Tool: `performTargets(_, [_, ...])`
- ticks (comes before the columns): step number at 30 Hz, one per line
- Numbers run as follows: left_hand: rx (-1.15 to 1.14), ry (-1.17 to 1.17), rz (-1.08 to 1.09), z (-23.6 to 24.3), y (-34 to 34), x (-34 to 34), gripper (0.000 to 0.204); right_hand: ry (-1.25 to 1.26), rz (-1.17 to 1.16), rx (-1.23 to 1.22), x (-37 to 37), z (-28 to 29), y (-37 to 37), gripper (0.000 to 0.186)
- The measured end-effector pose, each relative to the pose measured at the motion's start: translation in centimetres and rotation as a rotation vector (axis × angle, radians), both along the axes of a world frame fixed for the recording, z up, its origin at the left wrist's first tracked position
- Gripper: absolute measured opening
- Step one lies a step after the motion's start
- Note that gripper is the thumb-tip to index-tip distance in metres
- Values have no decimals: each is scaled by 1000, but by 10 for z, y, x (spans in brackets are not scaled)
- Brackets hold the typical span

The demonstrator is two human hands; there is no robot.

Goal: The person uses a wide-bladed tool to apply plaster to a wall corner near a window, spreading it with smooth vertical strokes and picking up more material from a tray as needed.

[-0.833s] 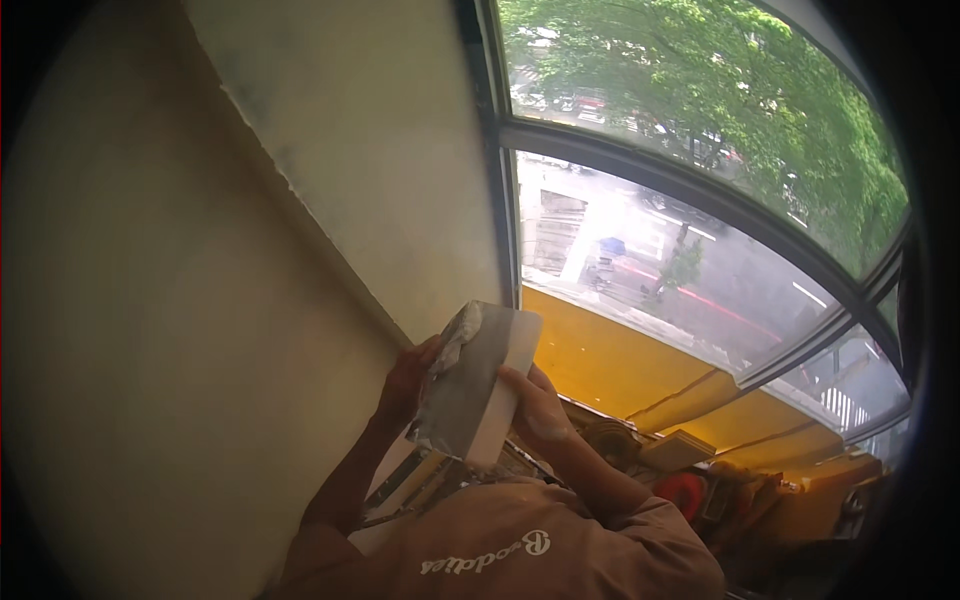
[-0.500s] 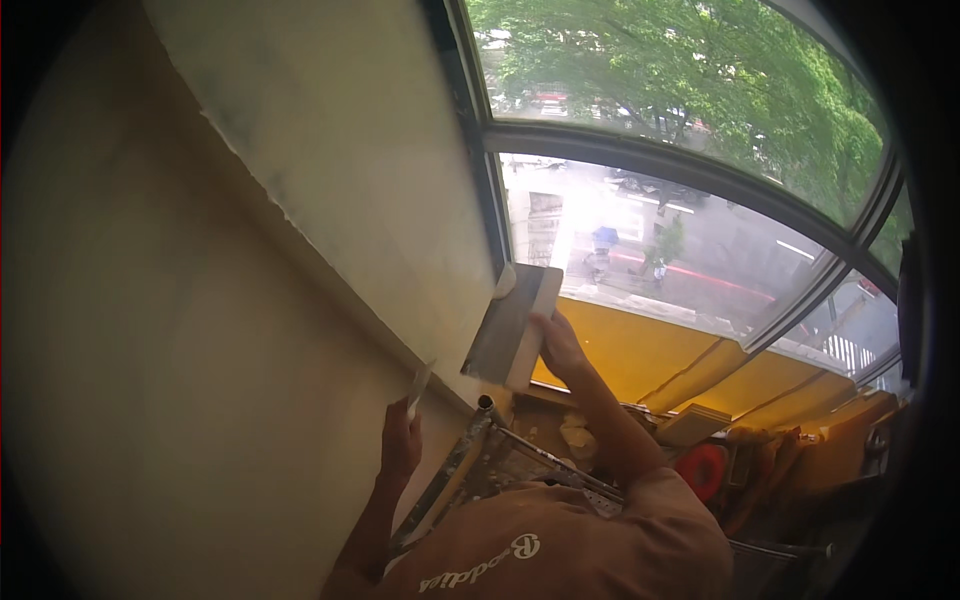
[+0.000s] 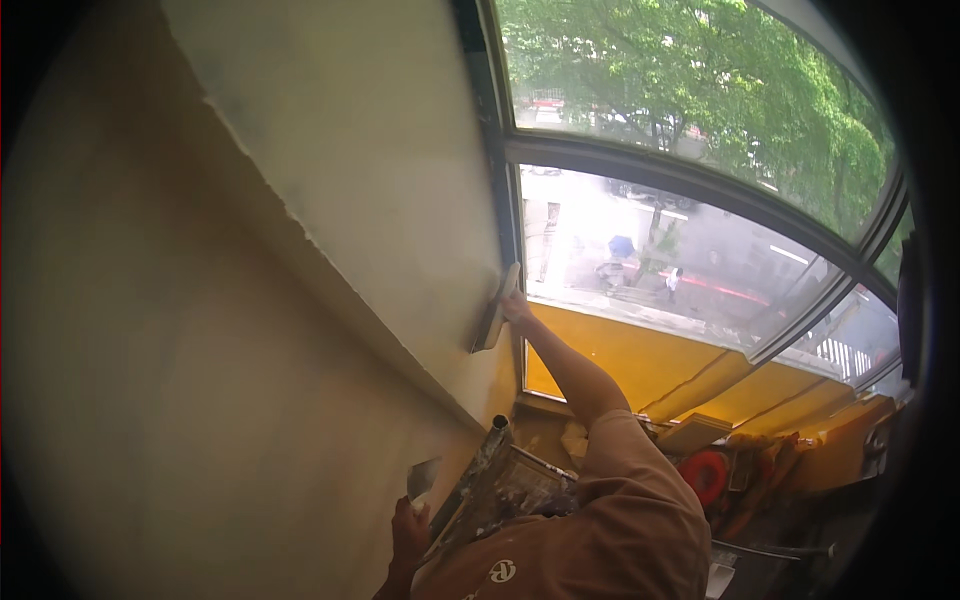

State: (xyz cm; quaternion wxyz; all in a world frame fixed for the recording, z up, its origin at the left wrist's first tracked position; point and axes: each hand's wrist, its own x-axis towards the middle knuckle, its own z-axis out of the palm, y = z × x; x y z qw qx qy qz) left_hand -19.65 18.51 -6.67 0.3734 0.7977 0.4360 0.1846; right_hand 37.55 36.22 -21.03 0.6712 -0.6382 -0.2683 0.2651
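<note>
My right hand (image 3: pixel 515 307) is closed round the back of a wide plastering trowel (image 3: pixel 491 326). The trowel stands nearly edge-on to me, its blade against the pale plastered wall (image 3: pixel 390 200) close to the dark window frame. Lower down, my left hand (image 3: pixel 409 530) grips the handle of a small putty knife (image 3: pixel 423 475). That knife's grey blade points up, apart from the wall strip. Whether any plaster sits on either blade, I cannot tell.
A paint-spattered metal tube frame (image 3: pixel 498 424) stands just in front of me. A rough-edged ledge (image 3: pixel 300 228) runs down the wall at left. On the right are a large window (image 3: pixel 700 235), a yellow panel (image 3: pixel 620 355), a red round object (image 3: pixel 704 478) and stacked clutter.
My right hand has turned the trowel from broadside to edge-on and brought it to the wall. My left hand has lowered with the putty knife, whose blade now shows more of its face.
</note>
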Motion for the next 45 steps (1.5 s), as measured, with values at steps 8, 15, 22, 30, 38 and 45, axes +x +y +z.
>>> performTargets(8, [8,-152,17,-4,1,8,26,-343,-93,-144,-6,208,14,44])
performTargets(15, [15,-179,-45,-5,24,15,29,-285,-82,107,47,468,29,47])
performTargets(22, [-51,-284,-11,9,32,27,30,-311,-34,14,48,762,36,41])
performTargets(30, [-107,-353,97,41,20,38,26,-176,121,112,-17,863,12,44])
performTargets(38, [-360,-700,-19,153,41,90,12,-510,443,796,37,745,-72,39])
performTargets(45, [-343,-868,-189,232,65,175,20,-312,278,398,12,407,-176,47])
